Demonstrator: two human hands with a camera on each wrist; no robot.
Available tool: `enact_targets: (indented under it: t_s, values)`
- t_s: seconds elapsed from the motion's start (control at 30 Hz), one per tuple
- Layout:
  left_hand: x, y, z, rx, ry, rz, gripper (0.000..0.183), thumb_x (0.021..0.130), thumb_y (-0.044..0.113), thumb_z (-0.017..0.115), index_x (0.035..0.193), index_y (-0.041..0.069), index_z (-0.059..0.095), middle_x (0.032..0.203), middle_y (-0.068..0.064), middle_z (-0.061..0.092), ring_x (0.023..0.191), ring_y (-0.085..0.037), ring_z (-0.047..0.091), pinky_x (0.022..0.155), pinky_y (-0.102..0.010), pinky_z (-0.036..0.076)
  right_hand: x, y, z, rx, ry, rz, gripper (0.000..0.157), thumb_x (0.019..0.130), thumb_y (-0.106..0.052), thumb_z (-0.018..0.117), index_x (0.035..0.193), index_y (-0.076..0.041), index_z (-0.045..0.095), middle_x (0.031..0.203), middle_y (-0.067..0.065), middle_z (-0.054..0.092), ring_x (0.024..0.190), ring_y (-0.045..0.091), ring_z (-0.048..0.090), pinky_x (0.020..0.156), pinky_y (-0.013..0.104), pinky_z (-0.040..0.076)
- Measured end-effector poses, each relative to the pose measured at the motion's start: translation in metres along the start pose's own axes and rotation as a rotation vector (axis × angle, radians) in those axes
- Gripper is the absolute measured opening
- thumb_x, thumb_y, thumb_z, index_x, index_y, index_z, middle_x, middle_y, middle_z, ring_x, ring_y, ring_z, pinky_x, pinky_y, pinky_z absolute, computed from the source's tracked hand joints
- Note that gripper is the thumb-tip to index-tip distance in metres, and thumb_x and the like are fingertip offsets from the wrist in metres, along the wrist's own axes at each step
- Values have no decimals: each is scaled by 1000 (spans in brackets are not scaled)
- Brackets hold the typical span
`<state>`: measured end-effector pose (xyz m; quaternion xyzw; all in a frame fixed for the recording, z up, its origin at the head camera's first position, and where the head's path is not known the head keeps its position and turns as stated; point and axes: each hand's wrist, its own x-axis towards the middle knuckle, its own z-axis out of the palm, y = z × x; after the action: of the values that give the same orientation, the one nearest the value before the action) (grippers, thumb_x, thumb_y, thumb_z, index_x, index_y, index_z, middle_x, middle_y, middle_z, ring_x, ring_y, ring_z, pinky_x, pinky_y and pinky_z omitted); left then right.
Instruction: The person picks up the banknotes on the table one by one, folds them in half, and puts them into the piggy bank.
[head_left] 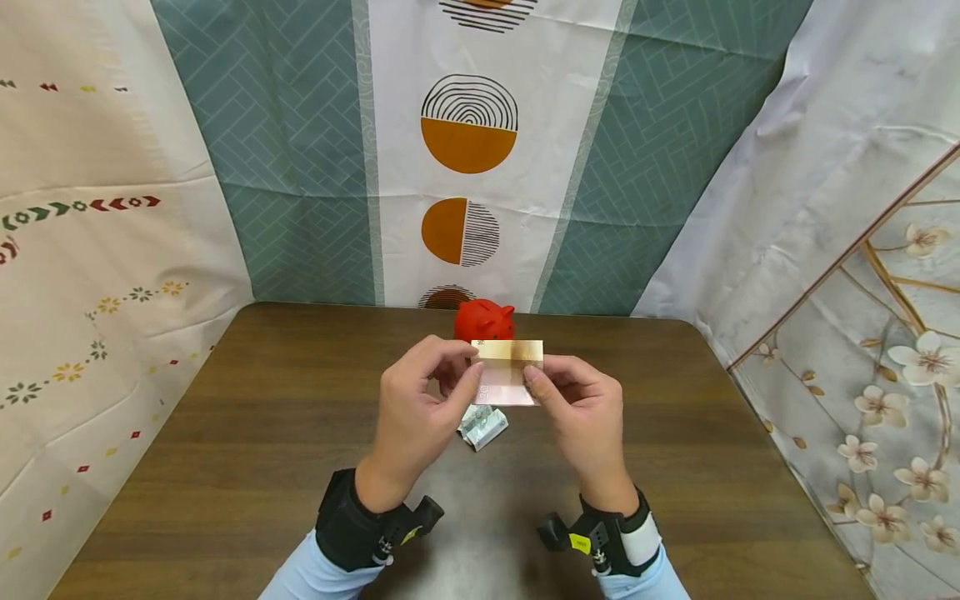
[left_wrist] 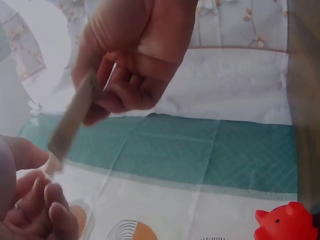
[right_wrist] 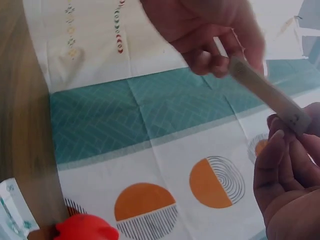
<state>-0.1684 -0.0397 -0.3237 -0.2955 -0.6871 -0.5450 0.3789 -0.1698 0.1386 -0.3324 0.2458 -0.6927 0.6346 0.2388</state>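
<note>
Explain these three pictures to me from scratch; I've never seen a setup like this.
There is no machine arm here: a person works with two bare hands. The wide picture comes from a camera on the head, looking forward and down. The other two come from cameras worn on the wrists, where black bands show.

The left hand and right hand pinch a small tan-and-pinkish slip that looks like a banknote, one hand at each side. On the brown table lie pale, greenish folded papers, and toward the back edge sits a red pig figure, partly hidden by the slip. Patterned cloths hang around the table.
</note>
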Motion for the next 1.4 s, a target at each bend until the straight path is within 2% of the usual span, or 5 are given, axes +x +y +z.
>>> enact_targets:
  t_s: [0.3,0.7,0.9,1.17,1.4]
  values:
    - [0,0,-7,-204,-153,-300,16,85,-10,62,100,-4,62,81,-11,59,65,-20,52,56,-26,49,-1,3,-5,97,24,104,12,87,9,60,98,7,65,84,18,63,66,23,55,57,24,51]
    - [0,-1,-11,-302,-209,-326,15,84,-13,61,96,-5,63,78,-13,60,58,-24,53,53,-31,52,-2,9,-8,129,-14,135,11,88,7,61,97,5,67,83,19,62,65,25,53,56,24,50]
    - [1,-3,-13,-396,-244,-352,19,84,-16,57,101,-7,62,82,-17,60,60,-29,54,54,-39,53,-2,21,-13,294,-77,136,12,89,8,58,99,7,64,83,17,61,66,23,54,56,23,50]
    - [-8,-21,-14,-729,-285,-372,24,90,-9,55,112,-3,59,82,-19,58,54,-27,52,49,-30,52,0,26,-16,621,-189,4,14,90,8,56,102,7,63,85,14,63,65,22,59,59,27,53]
    - [-12,-29,-10,-877,-341,-300,18,94,-1,53,111,-3,59,79,-17,56,53,-26,53,48,-32,52,1,25,-17,657,-244,-82,13,91,6,57,101,7,64,83,15,64,55,23,58,49,26,51]
